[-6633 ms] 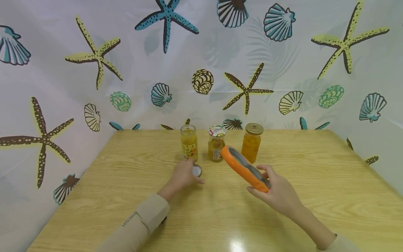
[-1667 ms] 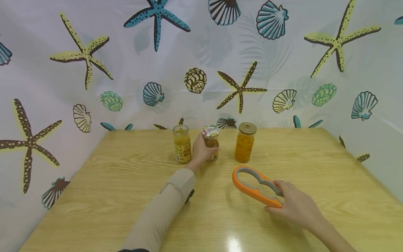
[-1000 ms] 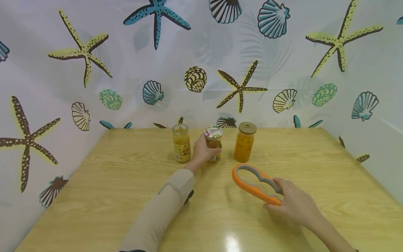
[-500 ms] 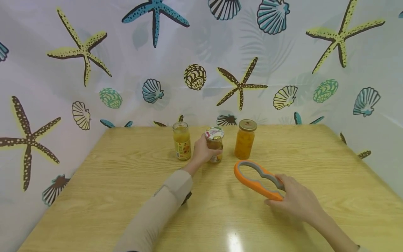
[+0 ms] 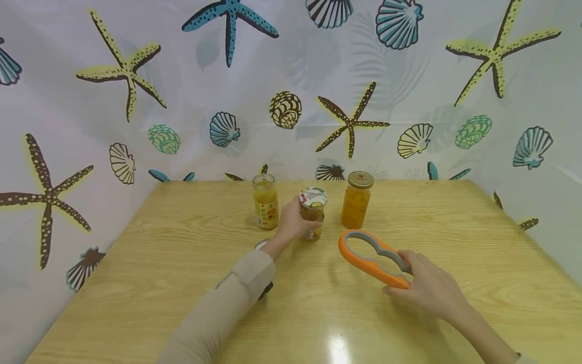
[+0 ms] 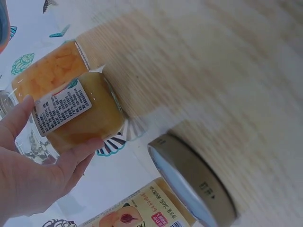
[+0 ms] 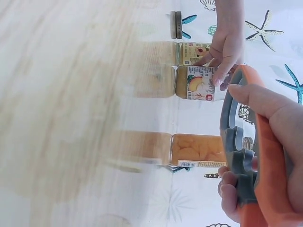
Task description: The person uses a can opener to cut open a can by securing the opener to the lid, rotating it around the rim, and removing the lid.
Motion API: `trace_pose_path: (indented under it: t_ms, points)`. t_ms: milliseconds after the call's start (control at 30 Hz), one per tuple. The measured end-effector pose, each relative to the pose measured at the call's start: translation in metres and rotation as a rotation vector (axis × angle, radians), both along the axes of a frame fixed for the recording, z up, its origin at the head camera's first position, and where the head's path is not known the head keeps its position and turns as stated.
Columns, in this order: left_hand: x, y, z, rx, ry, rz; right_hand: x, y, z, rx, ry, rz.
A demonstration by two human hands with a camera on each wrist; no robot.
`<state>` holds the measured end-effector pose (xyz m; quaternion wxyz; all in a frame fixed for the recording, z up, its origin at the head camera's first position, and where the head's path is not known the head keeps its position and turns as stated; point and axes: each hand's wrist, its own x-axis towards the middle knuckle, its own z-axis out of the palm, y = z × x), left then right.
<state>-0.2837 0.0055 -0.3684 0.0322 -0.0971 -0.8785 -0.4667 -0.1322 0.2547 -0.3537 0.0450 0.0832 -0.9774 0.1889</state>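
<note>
Twelve o'clock is straight ahead of the person. Nearest, at two o'clock, the right hand point(image 5: 429, 285) grips an orange jar opener point(image 5: 369, 268). Toward half past eleven lies a loose lid point(image 6: 203, 182), Chinese characters and an arrow on its rim. At twelve, the left hand point(image 5: 290, 222) curls round a small jar point(image 5: 313, 216) with a patterned lid; its fine print is unreadable. That jar has just come forward of its neighbours, seemingly making it the one being worked on. Farther off stand a lidless yellow jar point(image 5: 267, 207), its label apparently reading "260", at half past eleven, and a gold-lidded jar point(image 5: 355, 206) at one.
</note>
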Motion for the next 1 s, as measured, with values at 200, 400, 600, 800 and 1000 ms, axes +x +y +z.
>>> trace_pose_path:
  t_ms: [200, 400, 600, 800, 1000]
  points:
    - [0.005, 0.0, -0.001, 0.023, -0.022, -0.02, 0.0, 0.001, 0.0, 0.008, 0.008, -0.006]
    - [0.013, -0.002, 0.002, 0.012, -0.027, -0.049, 0.0, 0.002, -0.001, 0.006, 0.008, -0.009]
    - [0.026, -0.006, 0.009, -0.013, -0.014, -0.085, 0.0, 0.003, 0.0, 0.005, 0.008, -0.012]
    - [0.035, -0.007, 0.01, -0.038, -0.023, -0.105, 0.0, 0.004, 0.001, 0.003, 0.012, -0.011]
    - [0.045, -0.009, 0.007, -0.014, -0.04, -0.142, 0.002, 0.004, 0.0, -0.005, 0.031, -0.017]
